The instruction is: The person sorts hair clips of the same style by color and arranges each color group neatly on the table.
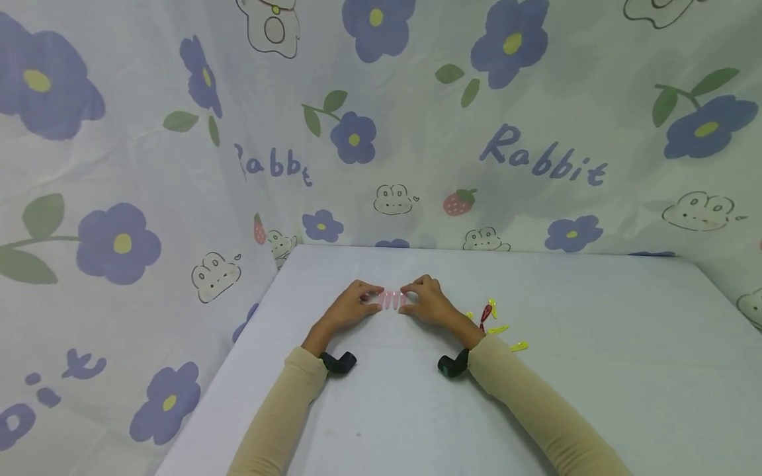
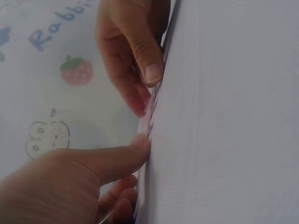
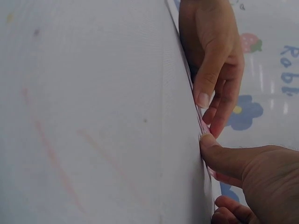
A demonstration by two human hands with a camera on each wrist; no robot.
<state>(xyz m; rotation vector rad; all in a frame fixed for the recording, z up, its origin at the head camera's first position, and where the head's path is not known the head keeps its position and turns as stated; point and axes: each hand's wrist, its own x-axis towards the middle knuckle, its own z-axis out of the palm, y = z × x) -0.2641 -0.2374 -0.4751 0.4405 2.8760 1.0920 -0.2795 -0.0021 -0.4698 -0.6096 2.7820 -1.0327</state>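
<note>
A row of pink hair clips (image 1: 391,300) lies on the white tabletop (image 1: 387,416), between the two hands of a person. The clips stand side by side, with their long sides running away from the person, and they are close to each other. The left hand (image 1: 348,305) is at the left end of this row. Its grip is closed on the outer pink clip there, the thumb at the near end and the forefinger at the far end. The right hand (image 1: 432,304) makes almost the mirror of it: its grip pinches at the right end of the row, also with thumb and forefinger. In both wrist views the clips appear only as a thin pink strip near the fingertips, so the contact is hard to see in detail there.

To the right, near the right forearm, some yellow clips (image 1: 520,346) and red clips (image 1: 486,313) lie scattered, partly hidden by the arm. On each wrist there is a black device (image 1: 454,365), and both arms wear beige sleeves (image 1: 536,406). Behind the tabletop and along its left side hangs a pale cloth (image 1: 417,119), printed with blue flowers, rabbits, strawberries and the word "Rabbit".
</note>
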